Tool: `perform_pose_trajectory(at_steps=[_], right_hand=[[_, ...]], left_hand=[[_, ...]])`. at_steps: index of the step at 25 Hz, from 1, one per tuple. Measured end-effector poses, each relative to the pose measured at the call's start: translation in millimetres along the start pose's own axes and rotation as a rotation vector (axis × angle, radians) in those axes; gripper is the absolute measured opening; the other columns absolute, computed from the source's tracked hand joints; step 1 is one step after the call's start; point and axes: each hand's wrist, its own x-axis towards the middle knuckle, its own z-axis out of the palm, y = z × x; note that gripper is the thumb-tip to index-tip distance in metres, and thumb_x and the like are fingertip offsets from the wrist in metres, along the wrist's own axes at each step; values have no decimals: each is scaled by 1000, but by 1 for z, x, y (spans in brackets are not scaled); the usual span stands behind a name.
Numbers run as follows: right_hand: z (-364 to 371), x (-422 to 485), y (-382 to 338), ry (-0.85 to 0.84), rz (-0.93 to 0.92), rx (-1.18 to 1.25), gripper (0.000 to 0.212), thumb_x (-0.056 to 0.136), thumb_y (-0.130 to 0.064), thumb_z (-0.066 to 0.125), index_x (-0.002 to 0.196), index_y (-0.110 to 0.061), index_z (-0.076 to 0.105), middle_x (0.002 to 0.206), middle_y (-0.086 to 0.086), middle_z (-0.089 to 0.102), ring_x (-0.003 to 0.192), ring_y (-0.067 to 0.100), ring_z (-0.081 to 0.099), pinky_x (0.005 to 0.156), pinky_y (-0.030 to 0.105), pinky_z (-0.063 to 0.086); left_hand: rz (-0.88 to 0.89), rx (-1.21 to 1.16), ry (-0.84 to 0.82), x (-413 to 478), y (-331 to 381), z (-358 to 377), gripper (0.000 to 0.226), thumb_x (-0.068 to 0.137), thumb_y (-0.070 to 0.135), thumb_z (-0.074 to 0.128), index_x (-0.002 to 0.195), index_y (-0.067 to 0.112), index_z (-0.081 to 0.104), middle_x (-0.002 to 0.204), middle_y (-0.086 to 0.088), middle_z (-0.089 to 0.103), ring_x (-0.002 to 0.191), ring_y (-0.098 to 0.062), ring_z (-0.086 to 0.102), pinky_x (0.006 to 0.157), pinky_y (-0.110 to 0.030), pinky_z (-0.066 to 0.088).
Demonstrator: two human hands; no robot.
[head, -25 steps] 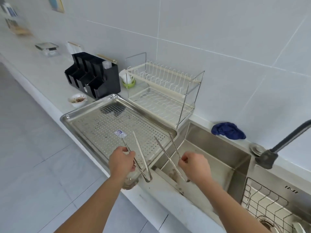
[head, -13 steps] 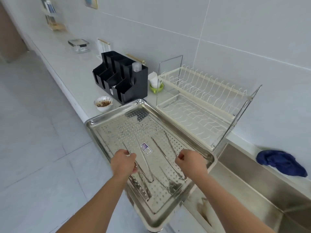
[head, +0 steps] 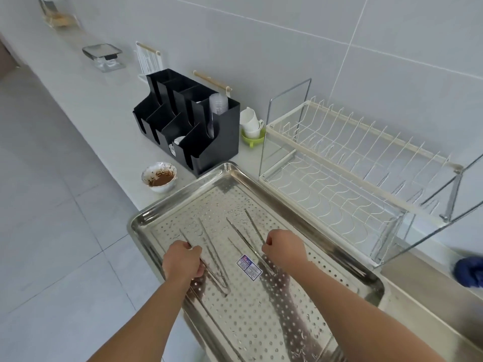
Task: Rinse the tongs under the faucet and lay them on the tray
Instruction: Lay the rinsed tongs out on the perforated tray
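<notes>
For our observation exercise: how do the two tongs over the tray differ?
The left tongs, held by the left hand, sit nearer the tray's front rim; the right tongs, in the right hand, sit nearer the sticker. Both are slim steel, tips pointing away.

Left hand (head: 183, 261) gripping tongs (head: 209, 246), right hand (head: 283, 248) gripping second tongs (head: 245, 235), over perforated tray (head: 326, 236)

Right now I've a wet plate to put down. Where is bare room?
The tray's far end, beyond both tongs' tips, is bare; so is its near end by the sticker. The rack is empty. Crowded: mid-tray, where the left hand and right hand hold tongs, and the counter by the organizer and bowl.
</notes>
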Motion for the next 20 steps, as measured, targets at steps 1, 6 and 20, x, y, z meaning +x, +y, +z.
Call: perform_pose_trajectory(at_steps=[1,6,20], right_hand=[[4,6,-7,-8,25,-8,14,86,-18,59,73,-13,62,64,-2,55,54,14,49,49,26,44],[23,30,-36,-38,137,-15,16,87,-17,59,71,-13,63,59,-2,59,51,15,54,51,28,52],[36,44,-51,-25,244,-49,15,94,-26,56,83,-19,64,75,-2,69,72,18,70,61,31,59]], left_hand=[[7,24,-23,13,0,-2,14,91,10,64,80,15,56,54,-14,71,44,-27,71,58,-52,64],[17,90,-96,57,5,-3,16,90,11,64,77,13,55,61,-18,72,47,-32,72,62,-56,63],[183,321,-190,71,9,7,40,92,18,64,128,4,53,59,-4,68,38,-15,65,44,-30,55]])
